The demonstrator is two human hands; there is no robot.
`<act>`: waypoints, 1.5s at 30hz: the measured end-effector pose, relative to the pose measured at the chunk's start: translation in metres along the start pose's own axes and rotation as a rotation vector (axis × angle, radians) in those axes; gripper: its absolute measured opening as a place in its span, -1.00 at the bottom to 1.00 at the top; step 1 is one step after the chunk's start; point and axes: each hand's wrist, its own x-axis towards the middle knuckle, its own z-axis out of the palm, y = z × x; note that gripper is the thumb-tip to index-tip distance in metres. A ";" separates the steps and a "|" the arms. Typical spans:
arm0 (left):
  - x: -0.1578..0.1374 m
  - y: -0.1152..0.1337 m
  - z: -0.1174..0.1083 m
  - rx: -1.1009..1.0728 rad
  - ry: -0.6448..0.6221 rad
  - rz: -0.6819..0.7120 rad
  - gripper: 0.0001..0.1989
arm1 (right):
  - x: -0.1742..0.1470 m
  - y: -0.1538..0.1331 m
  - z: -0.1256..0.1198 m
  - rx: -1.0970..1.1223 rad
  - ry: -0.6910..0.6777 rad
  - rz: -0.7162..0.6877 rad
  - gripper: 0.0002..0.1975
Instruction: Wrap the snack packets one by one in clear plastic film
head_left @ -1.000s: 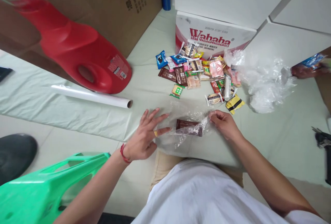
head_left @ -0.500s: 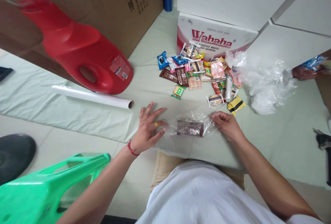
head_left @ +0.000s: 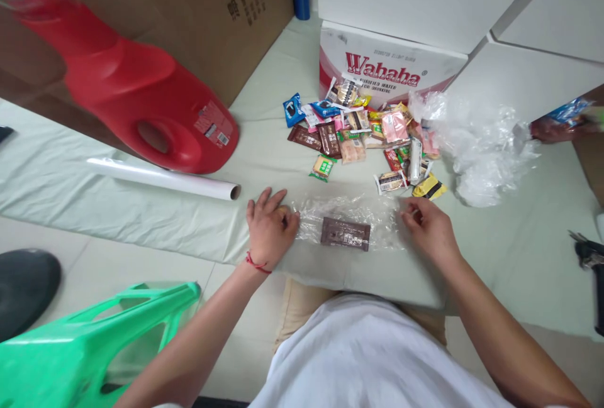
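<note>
1. Snack bar (head_left: 346, 234), brown wrapper, lying on the covered table (head_left: 500, 263) between the two hands — clear plastic wrap (head_left: 384, 210) spread about it.
2. Left hand (head_left: 272, 227): thumb and forefinger appear pinched on the wrap's left end, other fingers fanned.
3. Right hand (head_left: 428, 226): fingertips bunched, seemingly gripping the right end.
4. Progress: the wrap looks stretched out between them, but lies loose, not tight round the bar — inside or underneath, I can't tell.
5. Beyond, a snack pile (head_left: 330, 139) sits outside the wrap, beside crumpled plastic (head_left: 488, 159).
</note>
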 end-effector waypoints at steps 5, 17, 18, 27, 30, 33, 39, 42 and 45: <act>-0.001 0.002 0.004 0.018 0.033 0.024 -0.75 | 0.043 -0.052 0.015 -0.151 -0.143 -0.520 -0.64; -0.003 -0.002 0.004 -0.056 0.024 0.075 -0.78 | 0.126 -0.087 0.061 0.117 -0.603 -0.375 -0.85; -0.004 -0.003 0.004 -0.066 0.025 0.079 -0.79 | 0.128 -0.087 0.061 0.129 -0.607 -0.356 -0.85; 0.021 -0.002 0.004 -0.503 -0.067 -0.005 0.02 | 0.122 -0.094 0.060 0.202 -0.557 -0.485 -0.84; 0.039 0.003 0.004 -0.570 -0.177 -0.016 0.27 | 0.118 -0.098 0.053 0.197 -0.523 -0.566 -0.82; 0.052 0.009 0.001 -0.518 -0.276 -0.027 0.30 | 0.109 -0.100 0.043 0.135 -0.470 -0.652 -0.80; 0.057 0.017 -0.002 -0.410 -0.319 0.087 0.23 | 0.071 -0.099 0.035 -0.006 -0.350 -0.766 -0.70; 0.057 0.019 0.000 -0.400 -0.355 0.131 0.18 | 0.045 -0.098 0.040 -0.069 -0.378 -0.851 -0.70; 0.058 0.018 0.003 -0.378 -0.382 0.160 0.03 | 0.018 -0.095 0.049 -0.181 -0.416 -0.936 -0.71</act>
